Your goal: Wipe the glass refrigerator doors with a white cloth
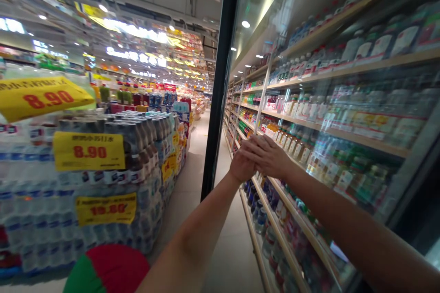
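Note:
Both arms reach forward in front of a tall glass panel [330, 114] with a dark edge strip. My left hand [242, 167] comes in from the lower left; its fingers are mostly hidden under the other hand. My right hand [273, 158] lies across the back of it, fingers extended and close together. Whether either hand touches the glass I cannot tell. Shelves of bottled drinks [302, 107] show in or through the glass behind the hands.
To the left stands a stack of shrink-wrapped bottles [41, 219] with a yellow price sign [89, 151]. A rounded red-and-green object [110, 268] sits at the bottom. A pale floor aisle [192, 160] runs between the stack and the dark panel edge [217, 78].

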The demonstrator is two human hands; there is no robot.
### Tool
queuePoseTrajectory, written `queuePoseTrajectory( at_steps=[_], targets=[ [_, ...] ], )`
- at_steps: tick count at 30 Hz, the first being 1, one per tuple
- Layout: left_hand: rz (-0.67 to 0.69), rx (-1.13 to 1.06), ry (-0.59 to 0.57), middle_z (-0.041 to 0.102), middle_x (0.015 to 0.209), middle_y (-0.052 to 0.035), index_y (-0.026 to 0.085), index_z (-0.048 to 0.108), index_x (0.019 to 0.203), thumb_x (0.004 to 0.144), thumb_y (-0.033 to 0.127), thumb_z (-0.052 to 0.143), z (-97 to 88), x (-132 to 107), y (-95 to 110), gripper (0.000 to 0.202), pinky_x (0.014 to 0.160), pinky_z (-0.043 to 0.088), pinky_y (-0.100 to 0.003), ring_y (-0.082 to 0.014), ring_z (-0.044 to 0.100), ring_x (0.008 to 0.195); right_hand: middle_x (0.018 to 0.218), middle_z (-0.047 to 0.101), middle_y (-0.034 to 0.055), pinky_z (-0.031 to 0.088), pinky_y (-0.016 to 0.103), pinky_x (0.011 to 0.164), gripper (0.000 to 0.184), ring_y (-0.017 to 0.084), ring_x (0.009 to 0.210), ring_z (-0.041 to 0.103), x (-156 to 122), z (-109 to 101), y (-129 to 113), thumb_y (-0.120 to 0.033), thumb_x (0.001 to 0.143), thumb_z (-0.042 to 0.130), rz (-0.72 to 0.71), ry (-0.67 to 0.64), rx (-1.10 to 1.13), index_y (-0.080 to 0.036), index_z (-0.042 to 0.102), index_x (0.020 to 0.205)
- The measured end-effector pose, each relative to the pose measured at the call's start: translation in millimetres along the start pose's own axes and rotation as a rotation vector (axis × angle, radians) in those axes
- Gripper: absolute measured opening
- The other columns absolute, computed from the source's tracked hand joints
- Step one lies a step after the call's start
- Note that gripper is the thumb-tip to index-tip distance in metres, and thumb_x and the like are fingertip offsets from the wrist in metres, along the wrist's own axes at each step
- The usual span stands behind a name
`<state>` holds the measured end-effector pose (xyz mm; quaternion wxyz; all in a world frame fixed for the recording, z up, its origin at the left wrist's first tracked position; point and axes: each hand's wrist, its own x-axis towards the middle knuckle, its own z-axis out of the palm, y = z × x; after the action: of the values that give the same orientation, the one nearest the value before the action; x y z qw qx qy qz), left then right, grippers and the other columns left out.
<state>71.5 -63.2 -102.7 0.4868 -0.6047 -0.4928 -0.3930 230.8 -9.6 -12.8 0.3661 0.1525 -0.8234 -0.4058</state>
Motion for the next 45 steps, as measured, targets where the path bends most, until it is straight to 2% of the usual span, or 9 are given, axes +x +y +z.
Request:
queuePoseTrajectory(
  at_steps=[11,14,20,24,28,30,35,41,45],
  targets=[
    [-0.028,0.035,0.368,0.025,0.161,-0.0279,0.018,0.013,0.160,0.094,0.050,0.072,-8.2,6,0,0.094,0.116,0.043,-0.061,-0.0399,0.016,0.155,0.156,0.050,0.0071,0.029,0.041,0.120,0.053,0.023,0.146,0.043,-2,-1,13,-0.015,0.100,0.046,0.022,0.022,-0.062,-0.015,0.046,0.152],
    [0.038,0.061,0.344,0.032,0.160,-0.0251,0.017,0.013,0.162,0.099,0.046,0.067,-12.6,9,1,0.088,0.121,0.033,-0.063,-0.0374,0.017,0.156,0.156,0.051,0.0035,0.031,0.043,0.121,0.054,0.024,0.147,0.042,-24,-26,57,-0.009,0.098,0.046,-0.007,-0.017,-0.099,-0.022,0.051,0.149],
    [0.075,0.172,0.062,0.046,0.157,-0.0103,0.024,0.035,0.159,0.103,0.033,0.056,-22.3,16,10,0.061,0.126,0.010,-0.067,-0.0341,0.015,0.156,0.150,0.055,0.0154,0.037,0.051,0.117,0.047,0.032,0.145,0.043,-101,-79,158,-0.019,0.098,0.044,0.575,0.300,-0.306,-0.013,0.061,0.141],
    [0.070,0.206,0.064,0.046,0.158,-0.0093,0.022,0.041,0.157,0.102,0.031,0.055,-21.7,17,14,0.057,0.127,0.008,-0.065,-0.0340,0.014,0.156,0.149,0.053,0.0207,0.038,0.054,0.117,0.049,0.036,0.144,0.044,-108,-65,121,-0.026,0.097,0.048,0.728,0.458,-0.344,-0.008,0.060,0.142],
    [0.097,0.226,0.117,0.046,0.157,-0.0096,0.019,0.047,0.153,0.102,0.031,0.054,-18.9,16,14,0.052,0.127,0.005,-0.063,-0.0341,0.013,0.156,0.151,0.055,0.0085,0.037,0.050,0.118,0.045,0.030,0.148,0.039,-101,-49,73,-0.021,0.097,0.054,0.393,0.092,-0.153,-0.026,0.061,0.140],
    [0.093,0.231,0.101,0.045,0.158,-0.0085,0.020,0.048,0.152,0.102,0.030,0.052,-18.4,16,14,0.051,0.127,0.004,-0.063,-0.0343,0.013,0.156,0.150,0.056,0.0073,0.037,0.049,0.118,0.044,0.029,0.147,0.042,-110,-51,80,-0.019,0.098,0.050,0.390,0.080,-0.165,-0.028,0.064,0.138],
    [0.075,0.234,0.052,0.042,0.160,-0.0065,0.022,0.046,0.155,0.102,0.030,0.051,-18.4,17,14,0.053,0.127,0.004,-0.062,-0.0342,0.014,0.156,0.156,0.045,0.0208,0.036,0.062,0.115,0.049,0.042,0.145,0.041,-130,-49,103,-0.028,0.099,0.049,0.962,0.529,-0.350,-0.014,0.059,0.145],
    [0.065,0.203,0.040,0.040,0.161,-0.0061,0.023,0.046,0.155,0.101,0.029,0.052,-17.6,17,14,0.055,0.128,0.004,-0.061,-0.0330,0.013,0.156,0.149,0.058,0.0088,0.039,0.049,0.119,0.048,0.030,0.147,0.043,-120,-45,61,-0.015,0.096,0.053,0.419,0.077,-0.161,-0.024,0.061,0.142],
    [0.053,0.216,0.030,0.040,0.161,-0.0051,0.025,0.046,0.155,0.100,0.030,0.054,-17.4,18,14,0.055,0.128,0.003,-0.061,-0.0318,0.013,0.157,0.149,0.056,0.0151,0.040,0.056,0.117,0.046,0.035,0.142,0.048,-135,-49,80,-0.021,0.096,0.049,0.809,0.378,-0.327,-0.017,0.064,0.139]
  ],
)
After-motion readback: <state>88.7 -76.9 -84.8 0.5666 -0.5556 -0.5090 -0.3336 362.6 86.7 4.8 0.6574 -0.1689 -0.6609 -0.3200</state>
